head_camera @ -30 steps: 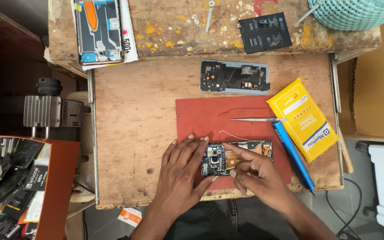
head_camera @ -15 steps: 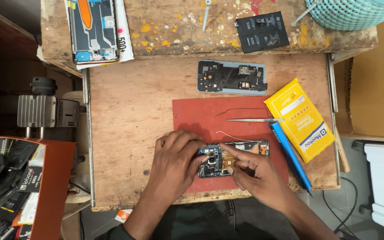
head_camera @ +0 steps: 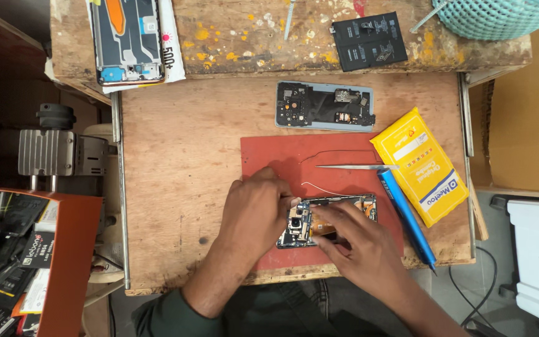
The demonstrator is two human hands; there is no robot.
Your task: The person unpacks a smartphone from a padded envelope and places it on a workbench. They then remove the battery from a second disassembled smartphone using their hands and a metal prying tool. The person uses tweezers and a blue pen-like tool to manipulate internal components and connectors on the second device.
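A person bends over an opened phone (head_camera: pixel 329 219) lying on a red mat (head_camera: pixel 269 156) at the lower centre of the frame, its long axis running left to right across a worn wooden table (head_camera: pixel 176 156). The left hand (head_camera: pixel 254 209) curls over the phone's left end, by the camera block, fingers drawn together, though whether they pinch anything cannot be told. The right hand (head_camera: pixel 360 243) comes in from the lower right and lies across the phone's middle, fingers extended and pressed close together on the exposed parts. Both hands touch the phone; the left covers the end, the right the body.

Just above the phone a thin white wire (head_camera: pixel 319 187) curls on the mat. Tweezers (head_camera: pixel 354 166) lie farther up, pointing left, near a blue screwdriver (head_camera: pixel 407 215) and a yellow packet (head_camera: pixel 422 165) at the right. A removed back cover (head_camera: pixel 324 106) rests above the mat, a black battery (head_camera: pixel 369 40) at upper centre, and a phone frame (head_camera: pixel 126 40) at upper left.
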